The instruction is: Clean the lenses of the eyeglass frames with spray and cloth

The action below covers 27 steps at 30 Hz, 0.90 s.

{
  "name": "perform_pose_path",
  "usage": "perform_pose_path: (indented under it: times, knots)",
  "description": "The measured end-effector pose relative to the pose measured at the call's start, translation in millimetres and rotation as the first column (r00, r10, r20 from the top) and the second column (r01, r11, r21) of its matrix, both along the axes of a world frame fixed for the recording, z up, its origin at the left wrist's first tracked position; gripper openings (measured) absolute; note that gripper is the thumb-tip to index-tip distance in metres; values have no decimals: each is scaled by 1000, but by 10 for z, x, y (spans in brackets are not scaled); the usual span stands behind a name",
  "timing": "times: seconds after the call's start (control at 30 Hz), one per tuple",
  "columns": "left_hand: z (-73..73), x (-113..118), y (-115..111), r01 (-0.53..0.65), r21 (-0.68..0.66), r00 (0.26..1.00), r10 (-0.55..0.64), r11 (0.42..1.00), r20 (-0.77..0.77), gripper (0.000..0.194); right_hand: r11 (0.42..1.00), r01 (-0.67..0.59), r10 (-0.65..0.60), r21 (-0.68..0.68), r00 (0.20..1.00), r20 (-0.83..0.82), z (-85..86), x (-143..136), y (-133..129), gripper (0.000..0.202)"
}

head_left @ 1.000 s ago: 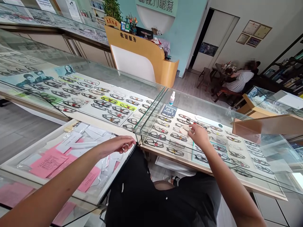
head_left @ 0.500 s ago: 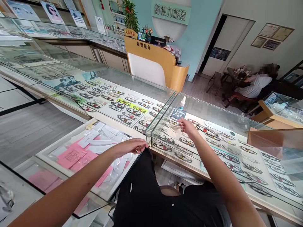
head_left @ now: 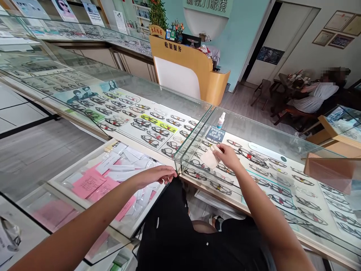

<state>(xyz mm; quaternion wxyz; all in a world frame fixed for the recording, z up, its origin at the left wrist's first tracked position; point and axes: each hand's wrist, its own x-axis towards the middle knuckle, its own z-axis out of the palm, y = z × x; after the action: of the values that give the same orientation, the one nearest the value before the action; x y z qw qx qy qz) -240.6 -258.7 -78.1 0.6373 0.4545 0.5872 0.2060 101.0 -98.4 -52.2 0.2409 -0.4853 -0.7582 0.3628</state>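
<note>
Over the glass case point(head_left: 239, 124), the right hand point(head_left: 229, 157) grasped one pale cloth point(head_left: 210, 158), spread out above eyeglasses point(head_left: 196, 174). Near the case corner, the left hand point(head_left: 158, 175) was loosely curled, seemingly empty.

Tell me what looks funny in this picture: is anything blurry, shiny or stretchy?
In the head view, the left arm and right arm look stretched toward the bottom corners; the glass counter has pale reflections; the seated person has a head hidden by blocky squares, in a dim corner; the right hand and cloth look fairly clear.
</note>
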Motion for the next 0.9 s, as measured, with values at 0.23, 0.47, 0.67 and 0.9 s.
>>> perform_pose_path:
  times: [0.23,0.47,0.67,0.9]
  knots:
    - [-34,-29,8,43,-32,999,-43,999,0,56,994,40,-42,97,999,18,13,-93,-137,31]
    - [-87,-26,-4,58,-45,998,-59,997,-37,47,987,68,-92,143,981,169,-34,-129,-152,34]
    - [-397,-534,144,-111,-154,965,69,982,-253,48,978,68,-134,197,929,344,-23,-119,-165,37]
    - [-530,-1606,695,-437,84,779,424,895,-462,33,984,35,-113,176,882,457,-63,-210,-131,37]
